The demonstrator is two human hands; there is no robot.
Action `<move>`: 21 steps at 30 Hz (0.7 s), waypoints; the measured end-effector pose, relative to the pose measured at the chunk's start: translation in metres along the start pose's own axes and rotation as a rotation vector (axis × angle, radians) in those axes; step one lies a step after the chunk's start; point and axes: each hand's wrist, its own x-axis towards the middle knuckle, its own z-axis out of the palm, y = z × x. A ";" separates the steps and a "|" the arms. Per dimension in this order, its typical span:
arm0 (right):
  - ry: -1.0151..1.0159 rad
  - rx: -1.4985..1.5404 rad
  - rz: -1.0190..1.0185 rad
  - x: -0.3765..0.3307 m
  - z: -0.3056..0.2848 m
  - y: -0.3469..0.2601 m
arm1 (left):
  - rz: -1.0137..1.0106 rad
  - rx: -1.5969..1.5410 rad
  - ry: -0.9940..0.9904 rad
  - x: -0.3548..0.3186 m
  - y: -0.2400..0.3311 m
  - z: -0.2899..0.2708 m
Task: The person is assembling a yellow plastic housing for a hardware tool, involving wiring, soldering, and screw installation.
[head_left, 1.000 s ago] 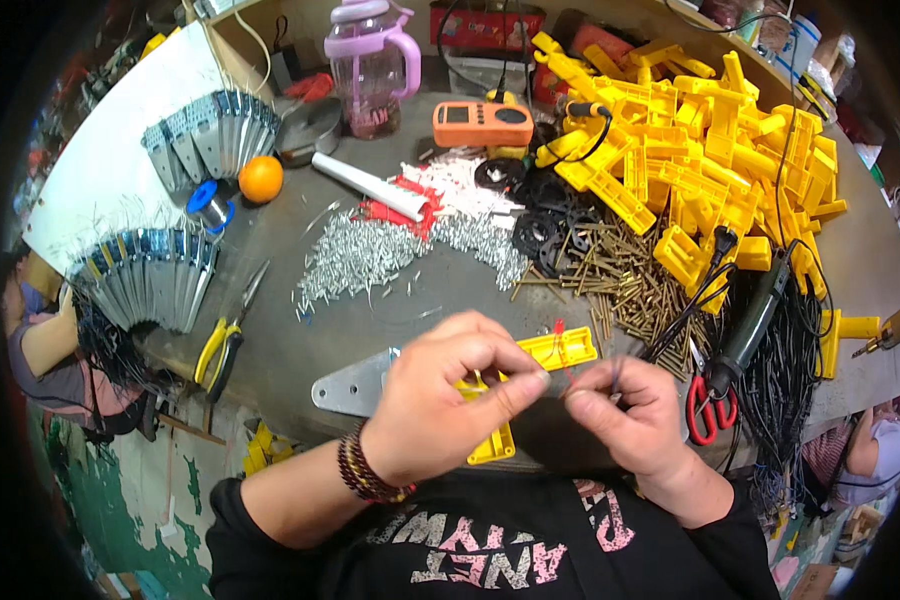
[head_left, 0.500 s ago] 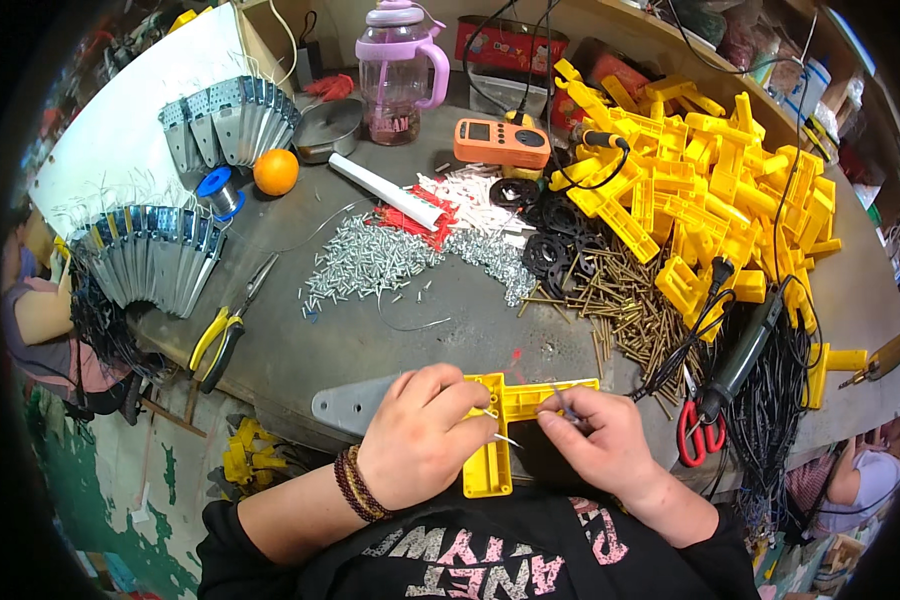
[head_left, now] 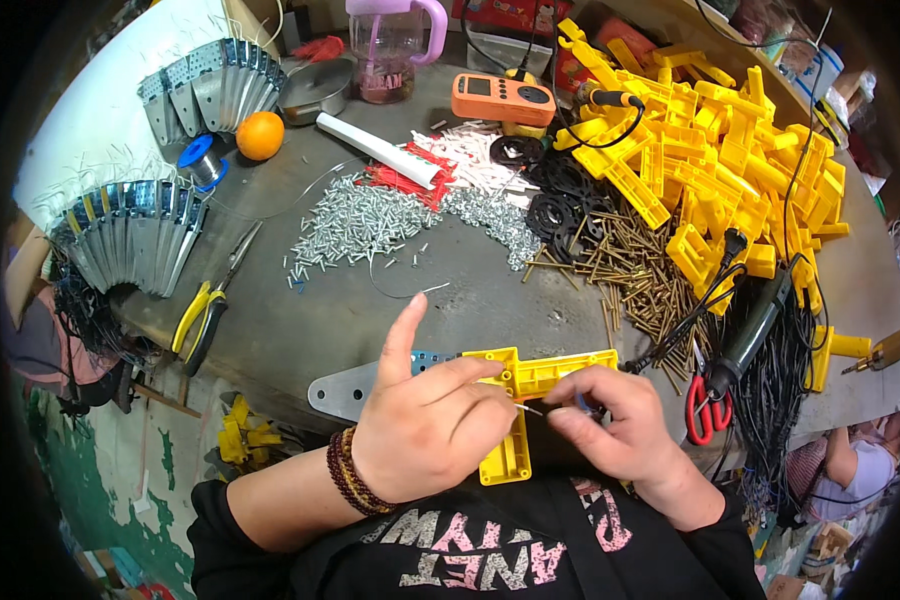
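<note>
A yellow T-shaped plastic housing [head_left: 570,370] lies at the near table edge, its hollow ribbed side up. A grey metal plate with holes [head_left: 342,393] sticks out to its left, partly behind my left hand [head_left: 435,425]. That hand is over the housing, index finger raised, other fingers curled and pinched near a thin wire [head_left: 531,409], pale at one end and dark at the other. My right hand [head_left: 610,425] pinches the wire's dark end between thumb and fingers. My fingers hide most of the wire and the middle of the housing.
Piles of screws [head_left: 355,225], brass pins [head_left: 640,280] and yellow housings [head_left: 710,170] cover the far and right table. Pliers [head_left: 213,305], a solder spool [head_left: 202,162] and an orange [head_left: 260,136] sit left. Red-handled scissors [head_left: 708,412] and a black-handled tool [head_left: 755,340] lie right.
My left index finger has lifted and points away from me. The two hands have come closer together at the wire. The whole view has shifted slightly.
</note>
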 end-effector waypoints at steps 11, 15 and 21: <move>-0.148 -0.017 -0.123 0.004 -0.007 0.000 | -0.200 -0.211 0.126 -0.009 0.002 0.011; -0.063 0.194 0.229 0.003 0.002 0.000 | -0.253 -0.277 0.145 -0.006 0.002 0.011; -0.119 0.158 0.212 0.005 0.002 0.001 | -0.251 -0.291 0.137 -0.009 0.001 0.013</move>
